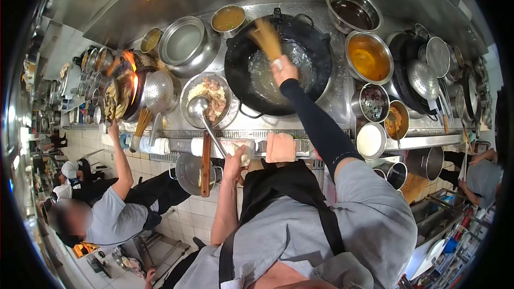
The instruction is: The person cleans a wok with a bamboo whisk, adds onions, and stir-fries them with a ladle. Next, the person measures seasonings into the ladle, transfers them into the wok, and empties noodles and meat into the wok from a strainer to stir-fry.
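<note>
My right hand (285,71) grips a bamboo wok brush (266,38) by its bound end, over the large black wok (241,83). The brush's bristles are blurred by motion, and shiny liquid covers the wok's bottom. Lower left, my left hand (234,165) is closed around the long handle of a metal ladle (198,106). The ladle's bowl rests over or in a steel bowl (184,113) of pale pieces of meat and a yellowish food. A wooden handle (206,166) hangs beside my left hand; what it belongs to is hidden.
Steel pots with orange liquid (368,58) and dark liquid (353,13) stand right of the wok. A lidded pot (184,43) is at left. Further left, a co-worker (123,208) holds a flaming wok (120,93). A folded pink cloth (280,147) lies on the front rail.
</note>
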### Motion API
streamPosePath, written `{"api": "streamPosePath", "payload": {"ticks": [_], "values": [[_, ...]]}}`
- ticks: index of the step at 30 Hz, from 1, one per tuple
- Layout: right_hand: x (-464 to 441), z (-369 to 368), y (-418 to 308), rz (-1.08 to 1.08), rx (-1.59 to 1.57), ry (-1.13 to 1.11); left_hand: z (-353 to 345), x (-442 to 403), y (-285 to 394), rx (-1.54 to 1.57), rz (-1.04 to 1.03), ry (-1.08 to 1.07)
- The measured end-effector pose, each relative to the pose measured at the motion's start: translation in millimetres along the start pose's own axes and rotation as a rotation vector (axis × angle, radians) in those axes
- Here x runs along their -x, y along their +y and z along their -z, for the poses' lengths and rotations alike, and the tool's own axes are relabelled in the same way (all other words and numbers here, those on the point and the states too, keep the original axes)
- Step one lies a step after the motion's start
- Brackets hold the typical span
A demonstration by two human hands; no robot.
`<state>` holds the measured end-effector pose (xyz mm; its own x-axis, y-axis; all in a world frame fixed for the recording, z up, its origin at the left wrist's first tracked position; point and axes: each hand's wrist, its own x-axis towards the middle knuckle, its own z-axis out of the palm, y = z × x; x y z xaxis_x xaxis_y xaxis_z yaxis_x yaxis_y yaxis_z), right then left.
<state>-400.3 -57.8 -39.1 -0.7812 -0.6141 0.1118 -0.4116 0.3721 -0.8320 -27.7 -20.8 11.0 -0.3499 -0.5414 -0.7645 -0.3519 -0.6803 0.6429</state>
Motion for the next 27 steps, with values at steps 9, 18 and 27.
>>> {"api": "streamPosePath", "payload": {"ticks": [9,18,27], "values": [[58.8,69.6,-34.8,0.092,0.367,-0.406,-2.4,-39.8,24.9,0.292,-0.138,-0.145],[77.5,5.0,-60.7,-0.021,0.16,-0.245,-87.6,-117.3,67.8,0.045,-0.263,0.184],[89.1,-7.9,-43.0,0.092,0.071,-0.189,-84.1,-129.8,55.5,-0.001,-0.336,0.095]]}}
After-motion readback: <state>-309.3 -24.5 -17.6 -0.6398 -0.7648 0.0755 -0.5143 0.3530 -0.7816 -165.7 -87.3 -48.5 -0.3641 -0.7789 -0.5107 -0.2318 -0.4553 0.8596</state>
